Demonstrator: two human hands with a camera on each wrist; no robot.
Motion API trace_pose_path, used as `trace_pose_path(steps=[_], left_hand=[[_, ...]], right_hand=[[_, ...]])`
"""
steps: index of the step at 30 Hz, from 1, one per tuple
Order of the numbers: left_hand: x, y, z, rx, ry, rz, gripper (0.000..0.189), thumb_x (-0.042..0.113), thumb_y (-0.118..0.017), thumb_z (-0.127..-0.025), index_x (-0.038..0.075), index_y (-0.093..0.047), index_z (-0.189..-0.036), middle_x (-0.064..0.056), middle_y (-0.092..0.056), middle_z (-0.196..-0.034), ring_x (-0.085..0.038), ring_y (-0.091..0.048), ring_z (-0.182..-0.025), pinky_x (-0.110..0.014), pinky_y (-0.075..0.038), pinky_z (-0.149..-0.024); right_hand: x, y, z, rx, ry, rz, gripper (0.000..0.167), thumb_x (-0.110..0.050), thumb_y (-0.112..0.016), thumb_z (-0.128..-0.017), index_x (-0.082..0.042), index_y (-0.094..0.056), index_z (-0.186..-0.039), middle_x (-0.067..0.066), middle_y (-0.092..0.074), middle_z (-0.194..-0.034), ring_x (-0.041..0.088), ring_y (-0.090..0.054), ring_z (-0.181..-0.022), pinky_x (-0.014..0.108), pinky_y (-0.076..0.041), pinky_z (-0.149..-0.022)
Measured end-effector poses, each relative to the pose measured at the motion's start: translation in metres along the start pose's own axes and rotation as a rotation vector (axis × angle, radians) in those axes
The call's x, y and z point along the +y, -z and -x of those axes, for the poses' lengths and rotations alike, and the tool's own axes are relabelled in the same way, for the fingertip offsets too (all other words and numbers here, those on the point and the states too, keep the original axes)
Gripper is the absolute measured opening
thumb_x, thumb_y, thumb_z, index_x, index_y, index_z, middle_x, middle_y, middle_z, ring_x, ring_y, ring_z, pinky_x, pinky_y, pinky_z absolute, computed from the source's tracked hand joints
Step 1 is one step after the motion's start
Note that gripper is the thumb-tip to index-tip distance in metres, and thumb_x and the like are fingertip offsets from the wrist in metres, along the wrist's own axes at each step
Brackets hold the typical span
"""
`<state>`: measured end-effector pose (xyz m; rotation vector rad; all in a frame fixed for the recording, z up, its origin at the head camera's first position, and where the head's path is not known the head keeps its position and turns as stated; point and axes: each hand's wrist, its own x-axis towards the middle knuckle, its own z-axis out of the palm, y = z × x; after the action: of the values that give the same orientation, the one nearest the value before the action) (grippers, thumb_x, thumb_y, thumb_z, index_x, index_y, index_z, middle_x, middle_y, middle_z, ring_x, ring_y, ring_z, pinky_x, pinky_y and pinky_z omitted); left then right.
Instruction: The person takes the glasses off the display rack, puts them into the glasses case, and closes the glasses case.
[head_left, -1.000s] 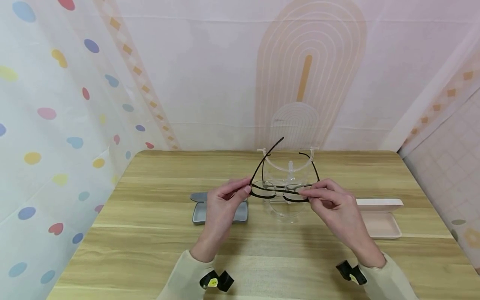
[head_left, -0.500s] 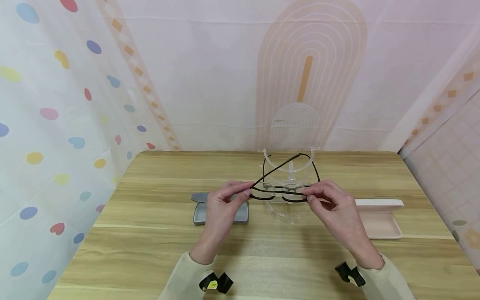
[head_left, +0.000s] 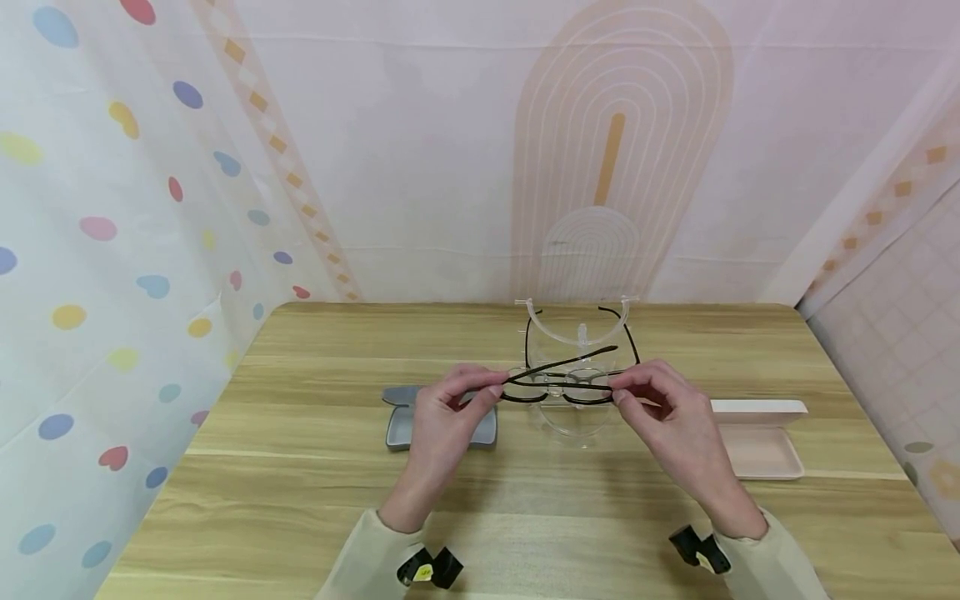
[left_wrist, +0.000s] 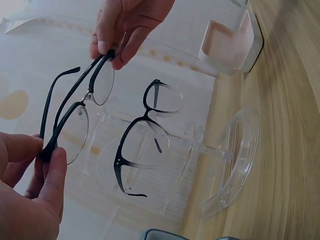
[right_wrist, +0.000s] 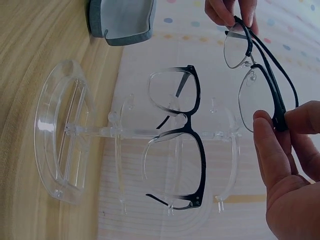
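My left hand (head_left: 446,421) pinches one hinge corner of a pair of black half-rim eyeglasses (left_wrist: 66,120) between thumb and fingers. The opposite corner is pinched by my right hand (head_left: 675,417). One temple lies folded along the brow bar; the other, on the left-hand side, slants inward, partly folded. Thin metal rims edge the lower lenses, as the right wrist view shows. Behind the held pair, a second pair of eyeglasses (right_wrist: 200,150), black fading to clear, sits with temples spread on a transparent display stand (right_wrist: 44,125).
A grey glasses case (head_left: 483,427) lies open on the wooden table (head_left: 315,483), partly behind my left hand. To the right is an open glasses case (head_left: 768,450), white outside and pale pink inside. A patterned curtain (head_left: 420,150) hangs behind the table.
The left-hand temple of the held eyeglasses has swung from pointing up and away down toward the brow bar. Both hands stay nearly in place. The stand and cases have not moved.
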<state>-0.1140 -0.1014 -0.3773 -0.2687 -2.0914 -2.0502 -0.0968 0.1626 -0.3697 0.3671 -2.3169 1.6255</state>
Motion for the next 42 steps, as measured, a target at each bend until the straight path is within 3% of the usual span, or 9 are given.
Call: trace_pose_path(steps=[9,16,20,24,29,35,42], left_hand=[[-0.001,0.002,0.001,-0.006,0.025,-0.031,0.016,-0.006,-0.071,-0.091,0.002,-0.081,-0.1,-0.01,-0.072,-0.105,-0.019,-0.067,-0.102,-0.027,-0.058,-0.089],[-0.001,0.003,0.001,-0.015,0.025,-0.072,0.016,-0.004,-0.071,-0.091,0.005,-0.082,-0.098,-0.008,-0.073,-0.103,-0.019,-0.066,-0.101,-0.027,-0.058,-0.087],[-0.002,0.005,0.002,-0.021,0.023,-0.075,0.016,-0.004,-0.071,-0.091,0.005,-0.082,-0.098,-0.008,-0.073,-0.103,-0.019,-0.066,-0.101,-0.026,-0.058,-0.088],[-0.003,0.007,0.002,-0.022,0.029,-0.068,0.016,-0.005,-0.071,-0.091,0.003,-0.082,-0.1,-0.01,-0.073,-0.103,-0.019,-0.067,-0.102,-0.025,-0.056,-0.087],[-0.004,0.013,0.003,-0.023,0.068,-0.015,0.017,-0.005,-0.07,-0.093,-0.001,-0.079,-0.106,-0.013,-0.074,-0.108,-0.016,-0.068,-0.099,-0.024,-0.057,-0.084],[-0.005,0.021,0.007,0.008,0.156,0.099,0.018,-0.005,-0.068,-0.094,-0.005,-0.076,-0.11,-0.014,-0.073,-0.113,-0.021,-0.069,-0.101,-0.028,-0.058,-0.088],[-0.007,0.029,0.01,0.047,0.164,0.266,0.026,-0.017,-0.06,-0.088,-0.016,-0.069,-0.113,-0.006,-0.073,-0.105,-0.016,-0.068,-0.095,-0.028,-0.059,-0.088]], right_hand=[[-0.002,-0.002,0.0,-0.003,-0.048,-0.101,0.015,0.005,-0.067,-0.096,0.005,-0.065,-0.111,0.019,-0.065,-0.113,0.013,-0.072,-0.098,0.022,-0.06,-0.082],[0.0,-0.003,0.0,-0.005,-0.013,-0.092,0.031,0.006,-0.068,-0.096,0.002,-0.066,-0.127,0.012,-0.055,-0.127,0.007,-0.071,-0.099,0.022,-0.06,-0.081],[0.001,-0.004,0.0,-0.013,0.009,-0.071,0.025,0.005,-0.068,-0.095,0.002,-0.071,-0.12,0.01,-0.059,-0.129,0.011,-0.071,-0.099,0.023,-0.06,-0.081],[0.002,-0.005,0.001,-0.013,0.017,-0.049,0.02,0.006,-0.069,-0.094,-0.002,-0.076,-0.111,0.009,-0.068,-0.117,0.008,-0.07,-0.097,0.023,-0.06,-0.081],[0.0,-0.009,0.002,-0.013,0.015,-0.057,0.019,0.005,-0.07,-0.095,-0.005,-0.077,-0.109,0.005,-0.072,-0.108,0.001,-0.067,-0.094,0.023,-0.06,-0.081],[-0.001,-0.013,0.003,-0.057,-0.023,-0.099,0.018,-0.002,-0.07,-0.097,-0.006,-0.077,-0.114,0.007,-0.07,-0.117,0.008,-0.068,-0.102,0.022,-0.059,-0.084],[-0.001,-0.02,0.004,-0.101,-0.059,-0.159,0.022,0.001,-0.069,-0.096,-0.005,-0.076,-0.117,0.008,-0.069,-0.119,0.012,-0.069,-0.103,0.025,-0.06,-0.085]])
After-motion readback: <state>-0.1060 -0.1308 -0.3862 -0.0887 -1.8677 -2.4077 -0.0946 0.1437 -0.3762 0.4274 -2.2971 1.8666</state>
